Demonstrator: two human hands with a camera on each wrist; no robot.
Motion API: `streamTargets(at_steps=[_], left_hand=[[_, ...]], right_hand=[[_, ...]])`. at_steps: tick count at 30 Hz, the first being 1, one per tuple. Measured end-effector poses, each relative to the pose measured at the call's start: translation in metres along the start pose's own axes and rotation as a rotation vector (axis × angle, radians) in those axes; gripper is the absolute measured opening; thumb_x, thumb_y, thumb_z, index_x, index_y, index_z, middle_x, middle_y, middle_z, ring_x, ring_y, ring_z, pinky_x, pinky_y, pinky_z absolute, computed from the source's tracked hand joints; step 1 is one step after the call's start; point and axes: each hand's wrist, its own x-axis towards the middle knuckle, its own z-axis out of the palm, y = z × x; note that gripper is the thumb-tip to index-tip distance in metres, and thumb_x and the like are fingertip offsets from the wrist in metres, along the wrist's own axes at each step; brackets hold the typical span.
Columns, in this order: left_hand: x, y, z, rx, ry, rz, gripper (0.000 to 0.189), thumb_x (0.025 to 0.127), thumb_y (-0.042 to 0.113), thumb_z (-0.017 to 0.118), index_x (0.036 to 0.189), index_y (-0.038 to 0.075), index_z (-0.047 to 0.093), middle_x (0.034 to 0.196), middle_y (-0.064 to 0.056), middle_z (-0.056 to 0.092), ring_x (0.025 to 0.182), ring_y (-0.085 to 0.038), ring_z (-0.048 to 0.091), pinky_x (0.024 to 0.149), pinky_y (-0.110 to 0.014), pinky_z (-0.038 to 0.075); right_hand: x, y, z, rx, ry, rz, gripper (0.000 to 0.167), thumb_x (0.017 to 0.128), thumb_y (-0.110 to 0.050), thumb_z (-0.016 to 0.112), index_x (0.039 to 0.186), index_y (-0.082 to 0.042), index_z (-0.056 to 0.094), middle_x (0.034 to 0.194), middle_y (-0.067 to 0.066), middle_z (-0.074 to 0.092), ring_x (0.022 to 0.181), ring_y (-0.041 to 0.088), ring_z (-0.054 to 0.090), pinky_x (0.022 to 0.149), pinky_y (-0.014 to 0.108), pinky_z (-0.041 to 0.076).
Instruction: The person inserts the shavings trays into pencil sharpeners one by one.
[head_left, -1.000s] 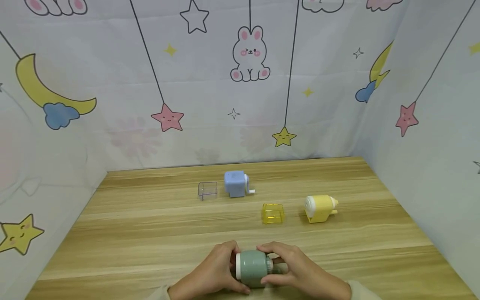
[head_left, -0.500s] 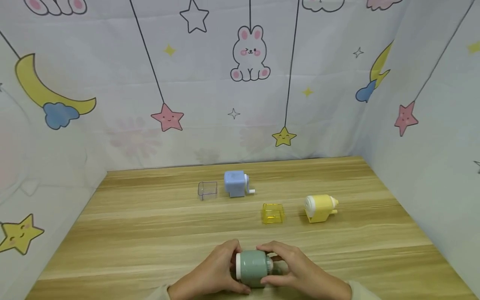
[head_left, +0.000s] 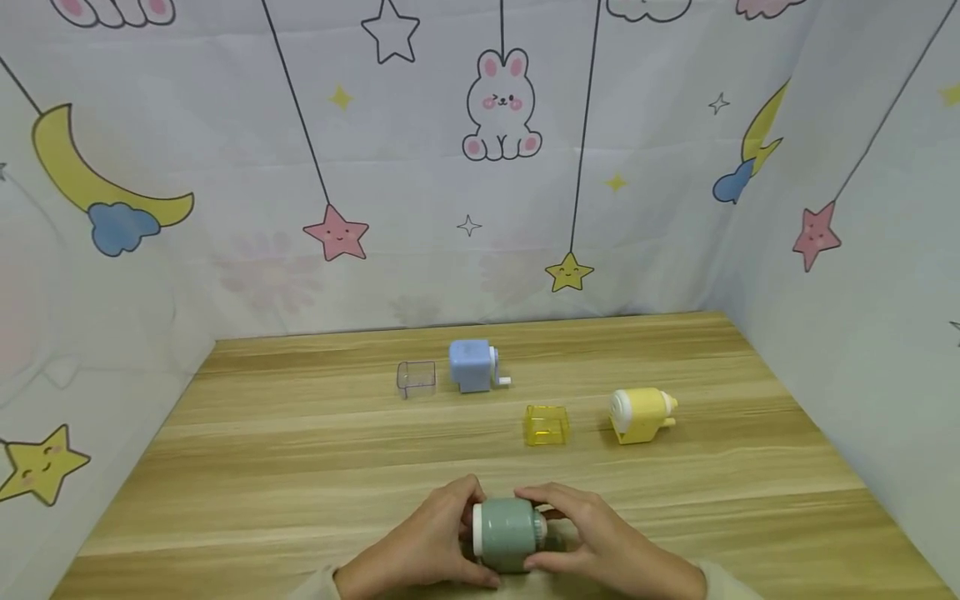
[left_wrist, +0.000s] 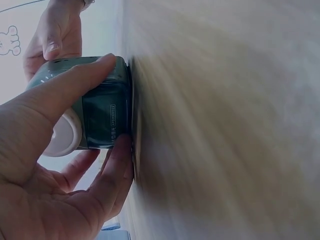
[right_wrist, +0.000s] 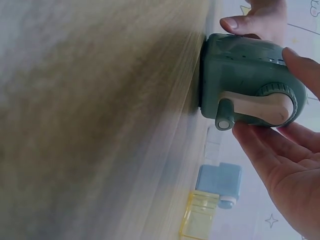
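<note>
A green crank pencil sharpener stands on the table near the front edge, between both hands. My left hand grips it from the left, around the white front disc and the dark translucent drawer, which sits in the body. The thumb lies on one side and fingers on the other. From the right, my right hand holds the body near the crank, thumb and fingers on opposite sides. The right wrist view shows the pale crank arm and its green knob.
Farther back are a blue crank sharpener and a clear drawer to its left. A yellow sharpener stands at the right, with a yellow translucent drawer left of it. A patterned curtain borders the wooden table.
</note>
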Motion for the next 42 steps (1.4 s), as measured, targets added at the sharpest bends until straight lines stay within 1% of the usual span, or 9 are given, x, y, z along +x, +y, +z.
streamTargets(at_steps=[4,9,14,16,18,21,27,34,42], left_hand=[[0.0,0.0,-0.001,-0.051,-0.02,-0.004,0.065,0.063,0.018,0.097,0.108,0.009,0.05,0.107,0.0,0.058,0.086,-0.001,0.064,0.074,-0.018,0.055],[0.0,-0.002,-0.004,-0.074,-0.033,0.0,0.07,0.06,0.007,0.097,0.114,0.008,0.051,0.108,-0.001,0.058,0.088,-0.003,0.062,0.076,-0.019,0.056],[0.001,-0.004,-0.008,-0.152,-0.047,-0.023,0.071,0.061,-0.003,0.094,0.117,0.006,0.052,0.109,-0.003,0.059,0.089,-0.006,0.064,0.078,-0.021,0.057],[0.0,-0.004,-0.01,-0.191,-0.052,-0.035,0.069,0.061,-0.007,0.092,0.117,0.005,0.052,0.109,-0.005,0.06,0.09,-0.008,0.065,0.078,-0.023,0.057],[0.0,-0.004,-0.012,-0.202,-0.05,-0.042,0.067,0.062,-0.009,0.091,0.116,0.004,0.053,0.108,-0.006,0.06,0.091,-0.009,0.065,0.079,-0.024,0.057],[-0.001,-0.005,-0.016,-0.191,-0.039,-0.048,0.06,0.065,-0.011,0.088,0.113,0.004,0.055,0.107,-0.006,0.061,0.091,-0.011,0.065,0.08,-0.025,0.057],[0.0,-0.01,-0.024,-0.109,0.012,-0.053,0.047,0.071,-0.01,0.084,0.109,0.001,0.058,0.104,-0.006,0.06,0.092,-0.02,0.064,0.081,-0.026,0.057],[0.003,-0.018,-0.028,-0.009,0.042,-0.036,0.037,0.078,-0.002,0.082,0.108,0.003,0.06,0.103,-0.005,0.062,0.091,-0.018,0.063,0.079,-0.028,0.057],[0.009,-0.02,-0.029,-0.014,0.082,-0.014,0.028,0.084,0.003,0.079,0.106,0.003,0.062,0.099,-0.005,0.063,0.088,-0.019,0.063,0.076,-0.029,0.057]], right_hand=[[-0.001,0.0,0.0,-0.006,-0.006,0.005,0.064,0.088,-0.024,0.078,0.143,-0.008,0.048,0.135,0.014,0.059,0.119,0.02,0.059,0.088,0.03,0.056],[-0.003,0.001,-0.002,-0.005,-0.005,0.008,0.069,0.087,-0.024,0.078,0.146,-0.008,0.046,0.137,0.019,0.057,0.121,0.021,0.058,0.089,0.031,0.055],[-0.006,0.002,-0.008,-0.023,0.027,-0.018,0.072,0.086,-0.023,0.08,0.146,-0.006,0.045,0.136,0.021,0.057,0.118,0.028,0.061,0.089,0.035,0.056],[-0.008,0.002,-0.01,-0.031,0.038,-0.009,0.072,0.085,-0.023,0.081,0.146,-0.007,0.046,0.135,0.021,0.058,0.117,0.031,0.061,0.089,0.036,0.056],[-0.009,0.002,-0.014,-0.04,0.043,-0.001,0.071,0.085,-0.024,0.08,0.145,-0.007,0.047,0.134,0.021,0.059,0.116,0.033,0.062,0.089,0.037,0.056],[-0.013,0.004,-0.019,-0.05,0.052,0.003,0.069,0.085,-0.024,0.08,0.144,-0.005,0.048,0.133,0.022,0.059,0.116,0.033,0.061,0.089,0.038,0.056],[-0.022,0.011,-0.028,-0.089,0.107,-0.006,0.068,0.083,-0.021,0.082,0.141,-0.003,0.051,0.131,0.022,0.061,0.113,0.032,0.063,0.087,0.037,0.057],[-0.027,0.017,-0.034,-0.101,0.149,-0.002,0.065,0.081,-0.018,0.083,0.137,-0.003,0.055,0.128,0.021,0.063,0.11,0.031,0.064,0.086,0.037,0.057],[-0.029,0.019,-0.04,-0.125,0.174,0.041,0.055,0.083,-0.016,0.082,0.13,0.003,0.058,0.124,0.021,0.065,0.106,0.031,0.066,0.084,0.037,0.058]])
